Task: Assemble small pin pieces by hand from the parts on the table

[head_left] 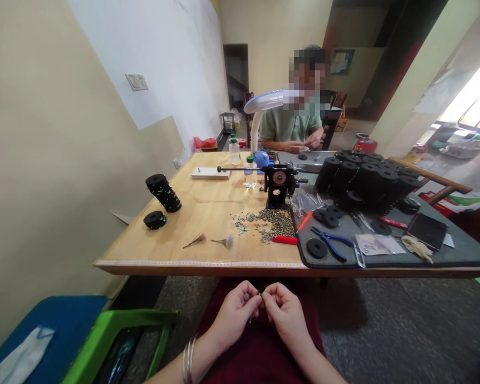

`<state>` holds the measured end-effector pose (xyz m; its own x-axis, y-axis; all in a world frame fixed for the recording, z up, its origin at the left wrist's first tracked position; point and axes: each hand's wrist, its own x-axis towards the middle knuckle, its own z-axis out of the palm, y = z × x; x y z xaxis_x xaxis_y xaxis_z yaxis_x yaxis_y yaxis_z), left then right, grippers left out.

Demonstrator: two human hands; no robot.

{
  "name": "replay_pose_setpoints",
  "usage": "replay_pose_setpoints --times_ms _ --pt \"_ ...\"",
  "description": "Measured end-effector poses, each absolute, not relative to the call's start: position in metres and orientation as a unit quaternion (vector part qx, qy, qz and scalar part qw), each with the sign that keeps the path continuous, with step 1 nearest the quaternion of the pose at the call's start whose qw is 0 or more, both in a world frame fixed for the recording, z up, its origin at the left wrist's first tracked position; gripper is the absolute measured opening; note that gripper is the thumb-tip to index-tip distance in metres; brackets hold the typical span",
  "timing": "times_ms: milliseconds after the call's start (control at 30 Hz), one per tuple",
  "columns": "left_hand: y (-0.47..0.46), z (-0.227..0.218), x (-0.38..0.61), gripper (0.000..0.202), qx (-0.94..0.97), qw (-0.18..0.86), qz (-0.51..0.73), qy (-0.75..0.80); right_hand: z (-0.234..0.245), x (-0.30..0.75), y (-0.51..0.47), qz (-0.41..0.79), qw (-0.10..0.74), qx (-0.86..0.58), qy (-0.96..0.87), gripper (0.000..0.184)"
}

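"Bangles point(188, 360) are seen nearest the camera, worn around the wrist of the left hand point(237, 309). How is the grip formed?"

"Thumb and fingers of the left hand are pinched narrow, those of the right hand point(284, 309) likewise, and the fingertips of both are brought almost together. They are held above dark red cloth point(260, 352), just short of the table point(152, 250)."

"And what is gripped?"

"A small dark piece point(260, 294) is pinched where the fingertips meet. Its shape cannot be made out, as it is largely covered by the fingers."

"What is laid out nearest to it?"

"Along the table's front edge, a white measuring strip point(224, 264) is run. Behind it, two small feathery bundles point(224, 242) are laid side by side, apart from a heap of tiny pieces point(278, 220). By the heap's near edge a red-handled tool point(285, 240) is placed, and behind the heap a black device with a dial point(278, 184) is stood."

"And farther off?"

"At the left, black discs are piled in a taller stack point(165, 193) and a shorter one point(155, 220). At the right, blue-handled pliers point(336, 242) and many black rolls point(356, 178) are set out on a grey mat point(460, 252). Across the table, a co-worker point(290, 125) is seated near a white lamp point(266, 101)."
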<state>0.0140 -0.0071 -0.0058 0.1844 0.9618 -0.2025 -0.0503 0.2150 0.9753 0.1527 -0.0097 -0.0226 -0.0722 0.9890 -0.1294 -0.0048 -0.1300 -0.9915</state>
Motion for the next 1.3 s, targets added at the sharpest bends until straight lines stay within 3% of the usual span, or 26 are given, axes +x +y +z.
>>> replay_pose_setpoints --times_ms 667,1300 --pt "-0.0064 -0.0019 0.0165 0.034 0.426 0.643 0.421 0.478 -0.0250 0.1512 -0.0087 0.553 0.447 -0.520 -0.473 0.026" --pt "-0.0073 -0.0041 0.0167 0.033 0.407 0.659 0.427 0.468 -0.0195 0.1482 -0.0085 0.580 0.462 -0.504 -0.442 0.038"
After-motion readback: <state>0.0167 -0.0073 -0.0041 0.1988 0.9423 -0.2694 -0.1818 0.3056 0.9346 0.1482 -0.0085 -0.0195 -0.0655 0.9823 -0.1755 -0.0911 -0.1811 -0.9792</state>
